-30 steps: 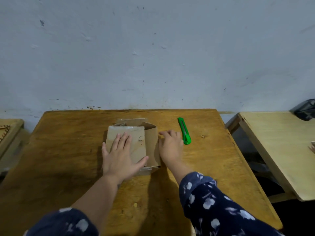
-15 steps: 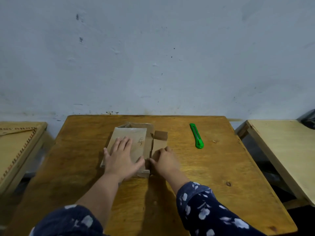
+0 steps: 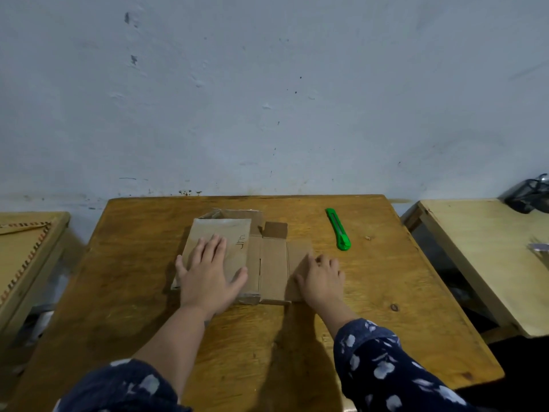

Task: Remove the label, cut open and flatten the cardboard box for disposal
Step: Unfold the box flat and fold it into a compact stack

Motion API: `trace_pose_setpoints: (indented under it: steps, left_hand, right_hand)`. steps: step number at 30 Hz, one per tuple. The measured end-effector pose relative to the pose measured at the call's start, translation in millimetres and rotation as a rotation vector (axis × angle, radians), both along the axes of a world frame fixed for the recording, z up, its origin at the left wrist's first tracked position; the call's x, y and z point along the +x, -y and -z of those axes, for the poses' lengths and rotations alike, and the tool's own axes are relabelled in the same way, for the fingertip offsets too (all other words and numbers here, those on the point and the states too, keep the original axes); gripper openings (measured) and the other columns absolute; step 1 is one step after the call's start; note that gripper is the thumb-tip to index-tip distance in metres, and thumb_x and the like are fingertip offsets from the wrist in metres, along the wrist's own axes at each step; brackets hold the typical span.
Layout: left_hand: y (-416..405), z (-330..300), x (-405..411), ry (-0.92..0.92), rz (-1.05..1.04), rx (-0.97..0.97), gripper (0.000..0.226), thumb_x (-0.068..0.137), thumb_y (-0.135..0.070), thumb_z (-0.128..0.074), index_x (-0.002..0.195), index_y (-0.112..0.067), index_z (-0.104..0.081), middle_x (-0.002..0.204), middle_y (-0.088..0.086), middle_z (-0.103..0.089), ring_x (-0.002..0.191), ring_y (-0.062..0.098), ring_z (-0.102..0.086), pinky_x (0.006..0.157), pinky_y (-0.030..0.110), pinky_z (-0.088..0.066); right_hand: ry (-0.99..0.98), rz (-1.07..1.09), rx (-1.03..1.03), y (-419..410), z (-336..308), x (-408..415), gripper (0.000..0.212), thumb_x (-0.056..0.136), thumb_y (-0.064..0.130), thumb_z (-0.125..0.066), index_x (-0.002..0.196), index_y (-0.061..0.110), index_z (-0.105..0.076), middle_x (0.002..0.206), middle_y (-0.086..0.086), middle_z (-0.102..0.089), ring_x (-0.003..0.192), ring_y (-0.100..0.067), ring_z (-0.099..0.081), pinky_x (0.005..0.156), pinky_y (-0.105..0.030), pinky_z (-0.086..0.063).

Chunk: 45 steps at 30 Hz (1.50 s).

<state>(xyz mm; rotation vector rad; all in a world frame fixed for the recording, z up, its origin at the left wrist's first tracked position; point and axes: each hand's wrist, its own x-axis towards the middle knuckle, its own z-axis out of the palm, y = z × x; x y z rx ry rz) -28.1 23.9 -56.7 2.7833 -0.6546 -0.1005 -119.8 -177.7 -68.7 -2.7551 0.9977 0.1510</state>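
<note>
Two hands press a brown cardboard box [image 3: 273, 263] down flat near the middle of a wooden table [image 3: 386, 286], a little toward its far edge. Its panels are opened out to the right, with a small flap [image 3: 275, 230] sticking out at the far side and a few folded layers stacked at the left. The left hand [image 3: 209, 273] lies palm down on the stacked left panel, fingers straight and spread, thumb out to the right beside printed lettering [image 3: 241, 241]. The right hand [image 3: 322, 278] rests palm down on the box's right end panel, fingers straight and close together, holding nothing. Both forearms come from dark blue sleeves [image 3: 386, 370] with a white floral print. A green utility knife [image 3: 338, 229] lies on the table to the right of the box and well apart from it, its length running toward the wall. A grey-blue wall [image 3: 267, 99] with scuffs rises behind the table. Lighter wooden tables stand on either side, one at the left [image 3: 26, 248] and one at the right [image 3: 481, 254], the latter carrying a dark object [image 3: 527, 193] at its far corner.
</note>
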Motion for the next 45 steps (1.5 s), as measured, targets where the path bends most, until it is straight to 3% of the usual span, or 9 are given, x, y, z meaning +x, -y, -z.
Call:
trace_pose_setpoints:
  steps: [4,10,14,18,24,31,35,40,45]
  left_hand:
    - [0.2,0.2,-2.3,0.014,0.001,0.015,0.081,0.084,-0.072,-0.018,0.153,-0.029,-0.008,0.161,-0.007,-0.006,0.148,0.017,0.000,0.117,0.055,-0.004]
    - [-0.1,2.1,-0.5,0.036,-0.014,0.038,0.087,0.077,-0.075,-0.011,0.152,-0.030,-0.011,0.161,-0.008,-0.010,0.148,0.016,-0.004,0.117,0.054,-0.006]
    - [0.0,3.4,-0.3,0.031,-0.012,0.059,0.092,0.072,-0.076,-0.004,0.152,-0.031,-0.010,0.161,-0.010,-0.007,0.148,0.014,-0.002,0.117,0.054,-0.004]
    - [-4.6,-3.4,6.8,-0.010,0.063,0.112,0.086,0.079,-0.073,-0.019,0.152,-0.031,-0.004,0.161,-0.012,0.002,0.147,0.010,0.008,0.116,0.053,0.006]
    - [-6.7,-5.3,1.1,0.037,0.002,0.140,0.073,0.089,-0.060,-0.019,0.153,-0.027,-0.003,0.161,-0.010,0.004,0.146,0.010,0.013,0.116,0.054,0.010]
    - [-17.4,8.1,-31.2,-0.185,-0.398,-0.277,0.082,0.092,-0.062,-0.034,0.152,-0.024,0.007,0.161,0.001,0.010,0.147,0.026,-0.006,0.116,0.050,-0.018]
    - [-26.7,5.7,-41.5,-0.272,-0.348,-0.404,0.076,0.098,-0.043,-0.042,0.152,-0.027,0.008,0.159,0.002,-0.019,0.135,0.028,-0.038,0.098,0.040,-0.042]
    - [-44.2,5.3,-49.2,-0.344,-0.242,-0.401,0.080,0.097,-0.032,-0.049,0.151,-0.027,0.010,0.156,0.003,-0.028,0.135,0.026,-0.039,0.104,0.039,-0.038]
    - [-65.2,9.8,-61.6,-0.378,-0.075,-0.401,0.080,0.098,-0.032,-0.049,0.151,-0.029,0.011,0.156,0.003,-0.027,0.133,0.025,-0.041,0.101,0.034,-0.039]
  right_hand:
    - [-0.016,-0.062,-0.066,-1.3,5.7,-1.5,0.057,0.093,0.049,-0.040,0.140,0.017,-0.034,0.147,-0.009,-0.030,0.134,-0.029,-0.026,0.107,-0.046,-0.024]
    - [0.110,-0.348,-0.250,-2.5,-15.1,53.7,0.074,0.088,0.016,-0.054,0.148,0.026,-0.011,0.160,-0.012,-0.005,0.147,-0.031,0.005,0.115,-0.051,0.007]
    - [0.105,-0.451,-0.130,-5.3,-22.1,83.7,0.065,0.089,0.011,-0.053,0.144,0.031,-0.027,0.154,-0.011,-0.028,0.144,-0.032,-0.019,0.119,-0.050,-0.013]
    - [0.145,-0.462,-0.121,3.6,-22.0,85.9,0.048,0.091,0.011,-0.050,0.135,0.032,-0.046,0.125,-0.005,-0.055,0.117,-0.026,-0.049,0.099,-0.041,-0.042]
    - [0.247,-0.360,0.034,13.4,-13.8,63.4,0.043,0.090,0.008,-0.052,0.127,0.030,-0.053,0.108,-0.002,-0.056,0.101,-0.023,-0.054,0.081,-0.036,-0.050]
    - [0.304,-0.146,0.263,-0.4,-7.1,16.2,0.049,0.091,0.003,-0.045,0.134,0.028,-0.046,0.118,-0.007,-0.059,0.097,-0.027,-0.061,0.075,-0.041,-0.058]
    - [0.293,-0.015,0.340,-18.2,-2.5,-13.7,0.051,0.092,0.005,-0.047,0.136,0.028,-0.038,0.108,-0.008,-0.064,0.083,-0.024,-0.064,0.064,-0.039,-0.059]
    - [0.330,0.141,0.349,-46.4,-4.4,-52.1,0.043,0.091,0.008,-0.050,0.129,0.024,-0.038,0.099,-0.006,-0.063,0.075,-0.018,-0.063,0.054,-0.032,-0.054]
    - [0.418,0.066,0.070,-72.5,-17.1,-82.6,0.044,0.088,0.012,-0.055,0.129,0.023,-0.044,0.129,-0.002,-0.049,0.116,-0.021,-0.047,0.094,-0.035,-0.041]
